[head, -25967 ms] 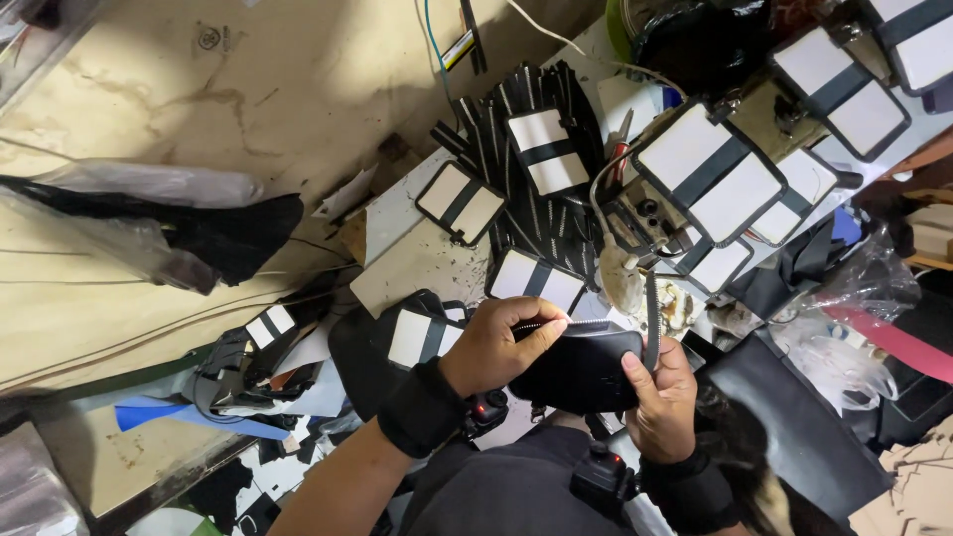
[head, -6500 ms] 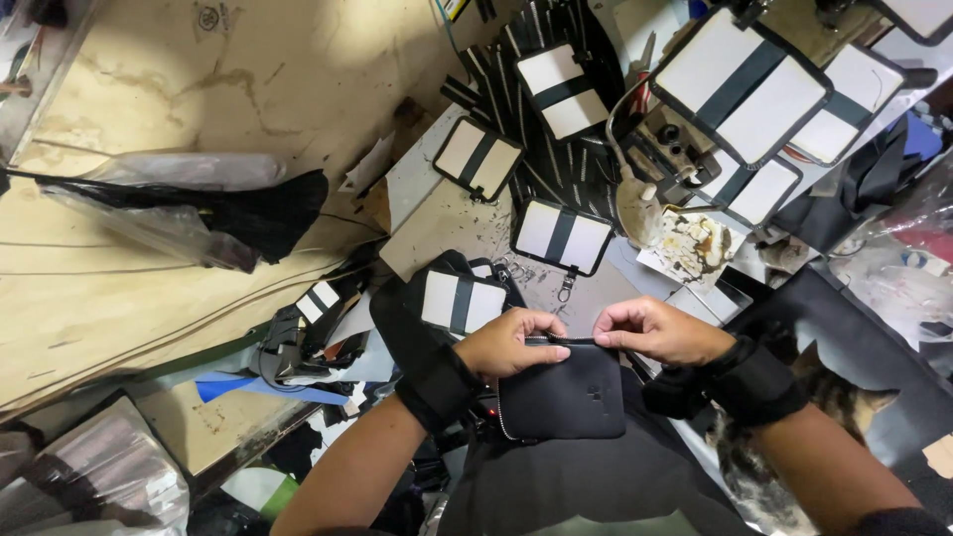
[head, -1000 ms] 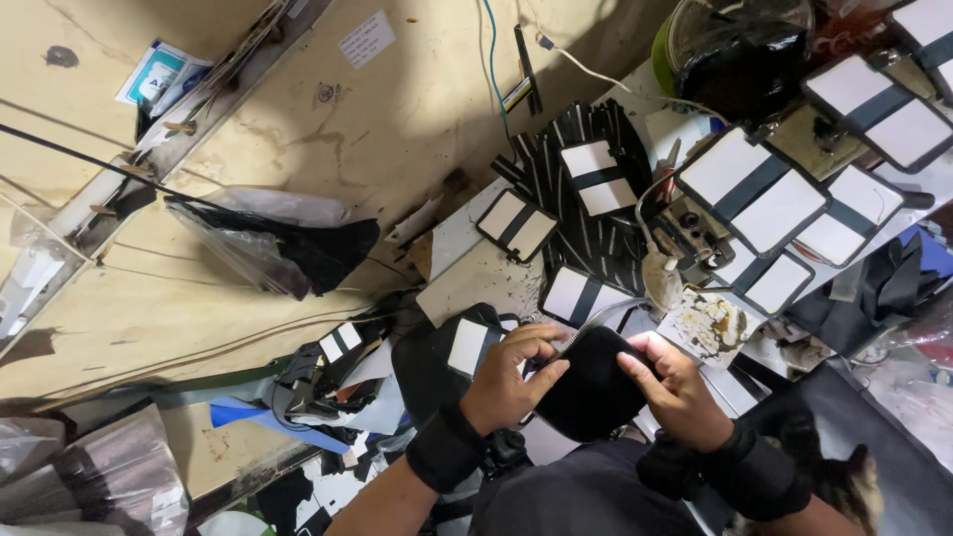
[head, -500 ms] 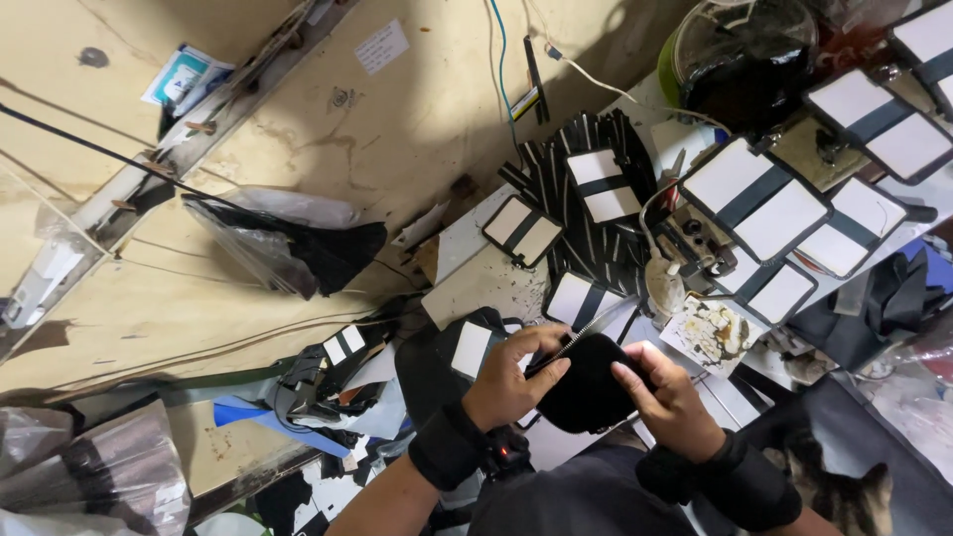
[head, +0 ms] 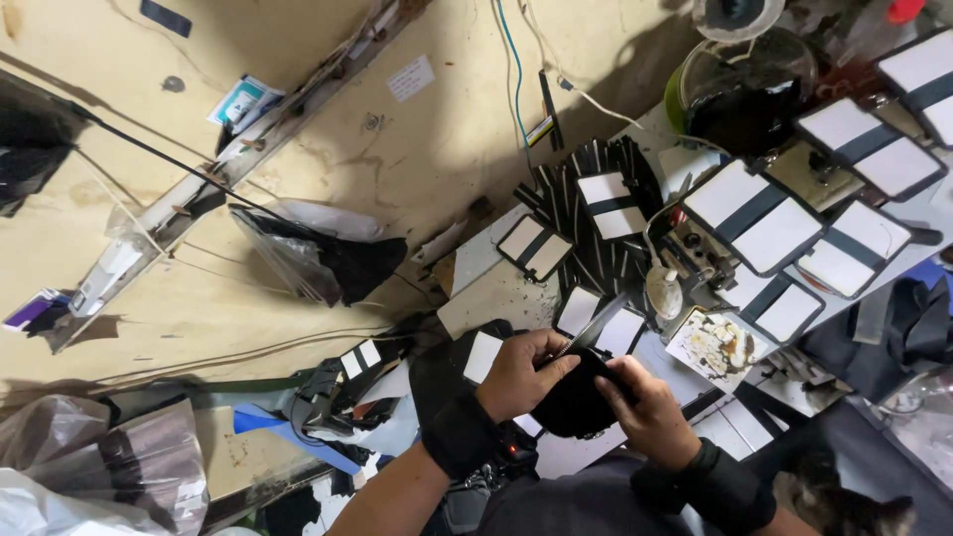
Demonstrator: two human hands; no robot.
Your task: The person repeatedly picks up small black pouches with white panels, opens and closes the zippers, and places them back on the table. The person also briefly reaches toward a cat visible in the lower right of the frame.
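My left hand [head: 523,372] and my right hand [head: 647,415] both grip a small black pouch-like piece [head: 574,409] low in the middle of the view, over my lap. The left hand also pinches a thin dark metal tool [head: 593,332] that sticks up and to the right from my fingers. Both wrists wear black bands. Just above my hands lie black pieces with white panels [head: 601,323], and a fan of black strips [head: 588,213] lies farther up.
Several larger black-and-white panels [head: 754,214] crowd the upper right beside a dark glass jar [head: 747,84]. A stained paper [head: 715,345] lies right of my hands. A black plastic bag [head: 333,260] rests on the beige board at left. Clear bags [head: 94,462] fill the lower left.
The camera has tilted, so the bench shifted down and right in view. My hands stay closed on the black piece; the thin tool now points up-right from my left fingers.
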